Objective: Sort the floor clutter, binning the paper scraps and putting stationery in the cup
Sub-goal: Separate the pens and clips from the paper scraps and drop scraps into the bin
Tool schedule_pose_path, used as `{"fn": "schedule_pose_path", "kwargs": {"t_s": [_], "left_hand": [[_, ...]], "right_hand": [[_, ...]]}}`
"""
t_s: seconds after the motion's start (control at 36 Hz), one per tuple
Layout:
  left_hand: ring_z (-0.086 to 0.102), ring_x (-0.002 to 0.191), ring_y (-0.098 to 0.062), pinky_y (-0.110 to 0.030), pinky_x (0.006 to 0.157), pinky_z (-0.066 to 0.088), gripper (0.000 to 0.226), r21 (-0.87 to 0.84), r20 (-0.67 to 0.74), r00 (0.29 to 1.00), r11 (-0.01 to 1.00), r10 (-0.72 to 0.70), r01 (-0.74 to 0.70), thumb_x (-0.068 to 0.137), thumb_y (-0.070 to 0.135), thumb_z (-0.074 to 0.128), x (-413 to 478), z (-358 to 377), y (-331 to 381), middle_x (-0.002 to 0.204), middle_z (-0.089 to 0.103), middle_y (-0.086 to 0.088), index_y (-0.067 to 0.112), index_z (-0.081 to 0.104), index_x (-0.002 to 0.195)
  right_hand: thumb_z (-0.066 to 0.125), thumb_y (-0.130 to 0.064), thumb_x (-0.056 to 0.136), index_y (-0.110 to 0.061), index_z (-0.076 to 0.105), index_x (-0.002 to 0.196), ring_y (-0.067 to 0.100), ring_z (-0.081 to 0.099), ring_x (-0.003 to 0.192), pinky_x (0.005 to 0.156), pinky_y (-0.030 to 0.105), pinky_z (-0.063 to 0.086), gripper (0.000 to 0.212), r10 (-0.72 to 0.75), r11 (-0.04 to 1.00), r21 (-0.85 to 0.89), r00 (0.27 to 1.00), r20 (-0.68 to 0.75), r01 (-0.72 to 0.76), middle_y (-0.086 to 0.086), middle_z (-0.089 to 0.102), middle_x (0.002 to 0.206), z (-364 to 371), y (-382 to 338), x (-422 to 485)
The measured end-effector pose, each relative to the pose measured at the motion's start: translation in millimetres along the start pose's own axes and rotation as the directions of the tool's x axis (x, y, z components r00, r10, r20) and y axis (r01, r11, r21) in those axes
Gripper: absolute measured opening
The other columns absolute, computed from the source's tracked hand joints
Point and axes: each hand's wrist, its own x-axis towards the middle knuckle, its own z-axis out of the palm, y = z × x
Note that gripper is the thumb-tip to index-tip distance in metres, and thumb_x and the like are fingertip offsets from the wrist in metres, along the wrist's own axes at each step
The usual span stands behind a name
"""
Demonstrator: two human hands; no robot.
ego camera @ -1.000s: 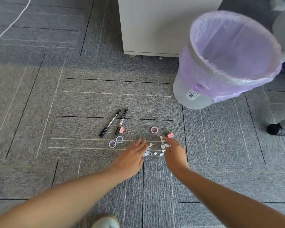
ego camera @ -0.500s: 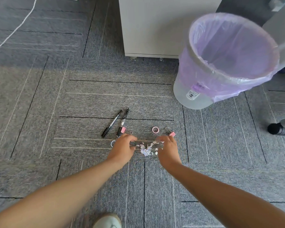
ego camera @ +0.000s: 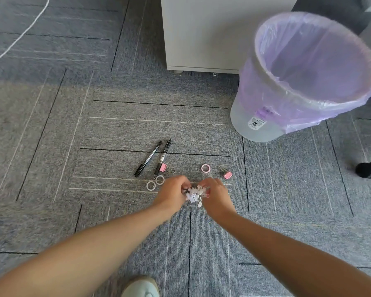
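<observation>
Grey carpet tiles point(ego camera: 137, 129) with thin stripes cover the floor. A white cabinet point(ego camera: 204, 31) stands at the far edge. Daylight brightens the nearer carpet.

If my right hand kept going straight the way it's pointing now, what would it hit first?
The right hand points up-left at the paper scraps, already touching them. Past those, probably the left hand, though depth is unclear.

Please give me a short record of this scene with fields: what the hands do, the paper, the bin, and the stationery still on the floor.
left hand: cupped against the scraps from the left
right hand: cupped against them from the right
paper scraps: bunched in a small pile between both hands
bin: upright, purple liner, no scraps visible inside
pens: two black, side by side on the carpet
binder clips: two pink, on the carpet
tape rolls: one pink, two pale
cup: none visible
</observation>
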Motion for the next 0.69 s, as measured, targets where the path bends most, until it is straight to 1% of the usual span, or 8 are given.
{"fn": "schedule_pose_path", "kwargs": {"t_s": [0.06, 0.14, 0.19, 0.28, 0.36, 0.5, 0.58, 0.69], "left_hand": [[0.058, 0.096, -0.009, -0.023, 0.089, 0.050, 0.036, 0.014, -0.006, 1.000, 1.000, 0.019, -0.019, 0.078, 0.002, 0.071, -1, -4, -5, 0.111, 0.057, 0.006, 0.016, 0.059, 0.109], [0.054, 0.100, -0.006, -0.023, 0.094, 0.047, 0.056, 0.054, -0.016, 1.000, 0.998, 0.026, -0.025, 0.073, 0.010, 0.077, -5, -3, -11, 0.121, 0.050, 0.007, 0.019, 0.053, 0.122], [0.053, 0.104, -0.006, -0.022, 0.096, 0.046, 0.059, 0.088, -0.002, 0.999, 0.995, 0.045, -0.045, 0.071, 0.013, 0.078, -6, 1, -9, 0.124, 0.049, 0.008, 0.020, 0.051, 0.123], [0.052, 0.111, -0.009, -0.027, 0.100, 0.047, 0.055, 0.144, 0.020, 0.996, 0.985, 0.089, -0.091, 0.071, 0.014, 0.078, -4, 8, -3, 0.121, 0.050, 0.007, 0.018, 0.053, 0.120], [0.054, 0.107, -0.009, -0.021, 0.099, 0.042, 0.046, 0.160, 0.005, 0.994, 0.981, 0.112, -0.111, 0.076, 0.014, 0.076, 1, 9, 3, 0.116, 0.055, 0.006, 0.016, 0.056, 0.117], [0.056, 0.089, -0.008, -0.022, 0.090, 0.049, 0.027, 0.161, 0.019, 0.991, 0.978, 0.134, -0.136, 0.080, 0.009, 0.072, 11, 4, 4, 0.104, 0.063, 0.002, 0.012, 0.064, 0.105], [0.062, 0.087, -0.009, -0.021, 0.083, 0.051, 0.020, 0.178, 0.031, 0.989, 0.973, 0.145, -0.148, 0.082, 0.012, 0.071, 15, 3, 3, 0.099, 0.067, 0.002, 0.012, 0.067, 0.101], [0.064, 0.078, -0.008, -0.022, 0.073, 0.054, 0.011, 0.163, 0.054, 0.991, 0.978, 0.121, -0.128, 0.083, 0.014, 0.070, 19, 0, 5, 0.093, 0.070, 0.002, 0.013, 0.071, 0.094]], "right_hand": [[0.057, 0.016, 0.074, -0.022, 0.052, 0.126, 0.005, 0.051, 0.102, 0.082, 0.011, 0.046, 0.065, -0.012, 1.000, -0.020, 1.000, -0.013, 0.012, -0.012, 0.045, 0.117, -8, 10, 3], [0.070, 0.006, 0.073, -0.024, 0.044, 0.134, 0.005, 0.044, 0.110, 0.105, 0.027, 0.042, 0.073, 0.000, 0.998, -0.056, 1.000, 0.016, 0.001, -0.013, 0.037, 0.119, -11, 18, 4], [0.076, -0.002, 0.072, -0.023, 0.044, 0.133, 0.007, 0.046, 0.112, 0.109, 0.030, 0.039, 0.073, -0.002, 0.998, -0.057, 0.999, 0.034, 0.004, -0.009, 0.038, 0.124, -8, 16, 5], [0.078, -0.006, 0.072, -0.021, 0.046, 0.129, 0.008, 0.048, 0.108, 0.109, 0.031, 0.038, 0.067, -0.025, 0.999, -0.046, 0.998, 0.055, 0.028, -0.005, 0.039, 0.128, -1, 7, 5], [0.077, -0.007, 0.074, -0.019, 0.047, 0.127, 0.013, 0.054, 0.110, 0.107, 0.033, 0.041, 0.063, -0.095, 0.993, -0.064, 0.991, 0.099, 0.102, -0.004, 0.040, 0.127, 7, -2, 5], [0.077, -0.011, 0.075, -0.018, 0.053, 0.120, 0.014, 0.059, 0.106, 0.105, 0.033, 0.043, 0.052, -0.126, 0.982, -0.126, 0.986, 0.105, 0.139, -0.004, 0.045, 0.122, 8, -6, 10], [0.075, -0.009, 0.077, -0.017, 0.058, 0.111, 0.013, 0.062, 0.096, 0.097, 0.032, 0.051, 0.039, -0.128, 0.983, -0.119, 0.989, 0.077, 0.137, -0.004, 0.053, 0.113, 5, -7, 14], [0.070, -0.006, 0.082, -0.016, 0.062, 0.101, 0.010, 0.060, 0.085, 0.086, 0.025, 0.054, 0.023, -0.147, 0.976, -0.156, 0.988, 0.035, 0.151, -0.002, 0.059, 0.102, 3, -4, 19]]}}
